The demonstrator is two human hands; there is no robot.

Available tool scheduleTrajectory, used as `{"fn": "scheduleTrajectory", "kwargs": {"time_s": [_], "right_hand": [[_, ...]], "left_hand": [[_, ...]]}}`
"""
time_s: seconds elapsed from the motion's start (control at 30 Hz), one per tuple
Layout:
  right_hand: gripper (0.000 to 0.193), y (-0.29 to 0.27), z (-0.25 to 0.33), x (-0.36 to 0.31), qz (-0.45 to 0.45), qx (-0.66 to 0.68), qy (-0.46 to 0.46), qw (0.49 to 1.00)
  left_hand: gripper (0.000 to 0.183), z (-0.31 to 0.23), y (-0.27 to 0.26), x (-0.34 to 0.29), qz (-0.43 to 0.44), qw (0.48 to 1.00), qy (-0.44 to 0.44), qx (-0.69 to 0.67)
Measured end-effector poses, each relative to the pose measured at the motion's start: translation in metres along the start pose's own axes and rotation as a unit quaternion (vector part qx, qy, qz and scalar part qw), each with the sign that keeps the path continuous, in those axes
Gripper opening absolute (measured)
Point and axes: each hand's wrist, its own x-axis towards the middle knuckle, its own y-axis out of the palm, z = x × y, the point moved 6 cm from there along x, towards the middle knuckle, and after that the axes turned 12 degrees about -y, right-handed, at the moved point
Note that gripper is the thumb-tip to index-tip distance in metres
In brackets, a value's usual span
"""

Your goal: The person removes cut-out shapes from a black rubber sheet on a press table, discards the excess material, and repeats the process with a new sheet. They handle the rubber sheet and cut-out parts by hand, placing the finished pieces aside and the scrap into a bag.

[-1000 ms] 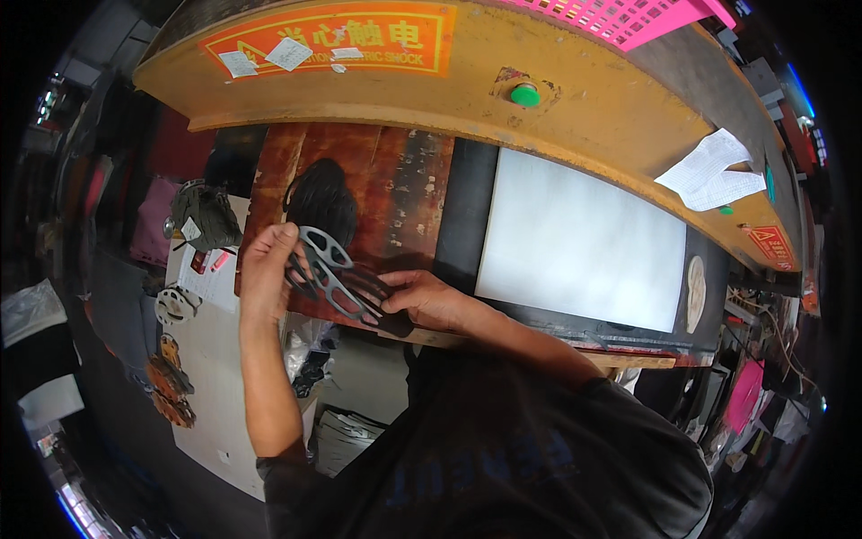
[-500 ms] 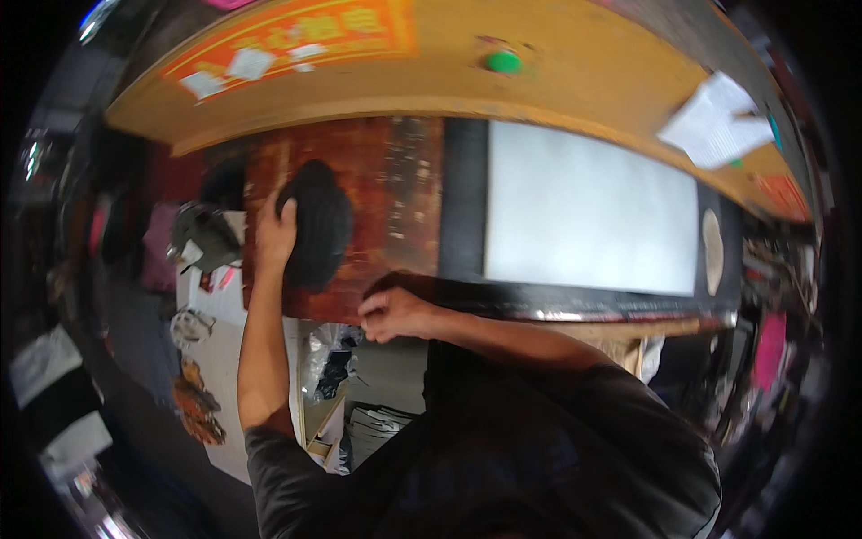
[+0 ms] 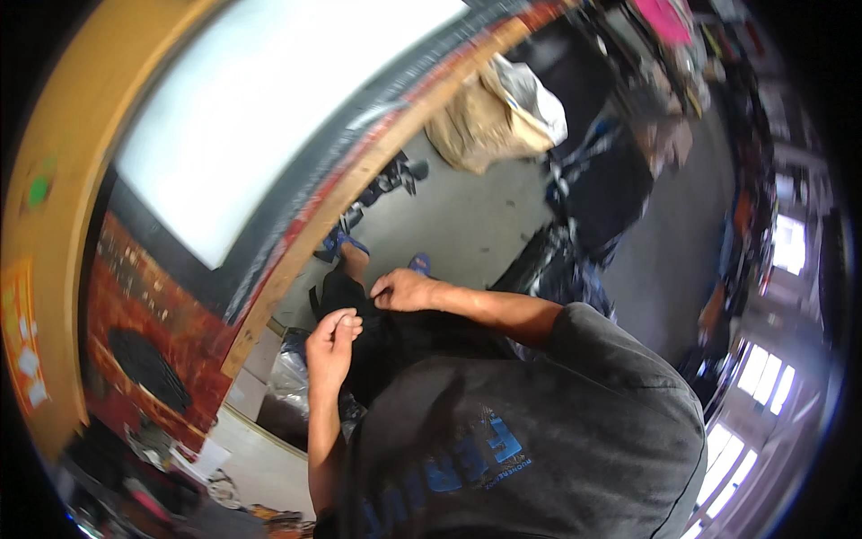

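Observation:
My left hand point(image 3: 331, 345) is over my dark-clothed lap, its fingers curled and the thumb lying over them. Just beyond it and to the right, my right hand point(image 3: 406, 291) is also closed, fingertips turned toward the left one. The two hands are a short way apart. Whatever they may hold does not show against the black cloth point(image 3: 382, 337) beneath them. To the left, a flat oval stack of black pieces point(image 3: 149, 368) lies on the worn red-brown tabletop point(image 3: 193, 359), with neither hand touching it.
A white sheet panel point(image 3: 260, 117) is set in the dark bench top, whose wooden edge point(image 3: 359, 184) runs beside my hands. On the floor stand a brown sack point(image 3: 476, 126) and black plastic bags point(image 3: 561, 269). Clear plastic point(image 3: 289, 373) sits under the bench.
My view has swung to the right. My left hand has left the black stack and come over my lap; my right hand has moved from the table's edge to beside it.

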Motion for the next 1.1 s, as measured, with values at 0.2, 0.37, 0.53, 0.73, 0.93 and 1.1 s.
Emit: {"fn": "scheduleTrajectory", "kwargs": {"time_s": [0.2, 0.37, 0.53, 0.73, 0.93, 1.1], "right_hand": [[0.023, 0.003, -0.15, -0.078, -0.217, 0.326, 0.164, 0.906], [0.02, 0.025, -0.328, -0.036, -0.293, 0.24, 0.143, 0.914], [0.024, -0.023, -0.504, 0.085, -0.267, -0.023, 0.112, 0.957], [0.056, -0.231, -0.556, 0.252, -0.354, -0.285, -0.007, 0.891], [0.01, -0.155, -0.574, 0.269, -0.143, -0.282, 0.093, 0.944], [0.012, -0.043, -0.441, 0.121, -0.257, -0.251, -0.127, 0.924]], "left_hand": [[0.028, 0.097, 0.026, 0.095, 0.06, 0.956, -0.098, 0.268], [0.026, 0.203, 0.024, 0.306, 0.045, 0.892, -0.001, 0.45], [0.035, 0.238, 0.011, 0.515, -0.036, 0.762, 0.036, 0.645], [0.034, 0.199, 0.056, 0.64, -0.037, 0.813, 0.134, 0.565], [0.049, 0.178, 0.098, 0.659, -0.053, 0.773, 0.171, 0.608], [0.08, 0.163, 0.163, 0.56, 0.146, 0.538, 0.288, 0.779]]}}
